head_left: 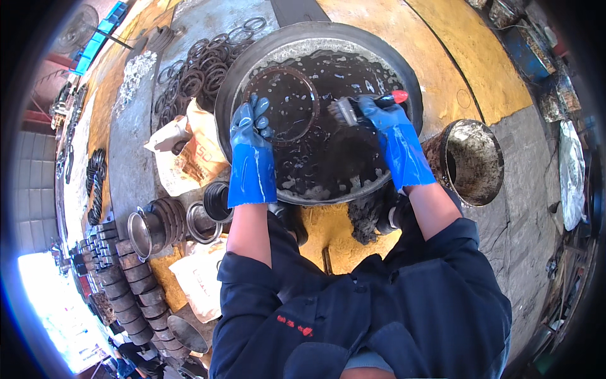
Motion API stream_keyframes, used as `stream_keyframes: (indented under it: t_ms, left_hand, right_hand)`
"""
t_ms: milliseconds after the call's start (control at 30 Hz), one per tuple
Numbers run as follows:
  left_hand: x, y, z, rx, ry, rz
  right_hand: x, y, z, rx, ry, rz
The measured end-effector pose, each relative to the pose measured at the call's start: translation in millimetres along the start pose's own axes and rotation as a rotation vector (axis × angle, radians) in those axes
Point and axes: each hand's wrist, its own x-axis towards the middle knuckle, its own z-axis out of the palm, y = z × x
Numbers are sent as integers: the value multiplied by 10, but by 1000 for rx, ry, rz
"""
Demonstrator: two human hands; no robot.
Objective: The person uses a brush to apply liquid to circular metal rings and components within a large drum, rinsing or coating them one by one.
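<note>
In front of me stands a large round metal basin (413, 88) with dark, wet, foam-flecked liquid (334, 167) in it. My left hand (252, 123), in a blue rubber glove, is closed on the left side of a thin, wide metal ring (316, 104) held over the liquid. Across from it, my right hand (386, 117), gloved the same way, grips a flat paintbrush (346, 111) with a red-tipped handle. The brush's bristles point left, toward the ring, with a gap between them. My fingers partly hide the ring's left edge and the brush handle.
A pile of dark rings (205, 69) lies beyond the basin's left side, near a crumpled paper sack (189, 155). Thicker rings (165, 224) and stacked cylinders (123, 294) stand at the left. A dirty open drum (473, 163) lies close on the right.
</note>
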Motion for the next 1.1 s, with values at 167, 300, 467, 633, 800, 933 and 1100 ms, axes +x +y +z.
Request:
stream_keyframes:
  t_ms: [167,300,467,633,800,933,1100]
  left_hand:
    - [119,-103,-232,-360,-216,-63]
    - [15,-323,-8,-107,-177,-68]
    - [-206,-158,-36,513,-220,45]
    - [-418,18,27,585,-442,-171]
    - [-415,-36,-24,640,-503,-96]
    - [-500,141,29,649,-569,19]
    - [-612,155,-102,656,-486,-63]
  right_hand:
    - [-87,195,-1,98,-17,63]
    - [-249,291,-23,130,-57,82]
    - [25,5,-51,122,41,11]
    - [102,227,-462,73,-30,-299]
    - [-315,413,-476,207,-28,-259]
    - [-711,722,-473,-544,-79,-604]
    - [-1064,432,-167,-790,65,-423]
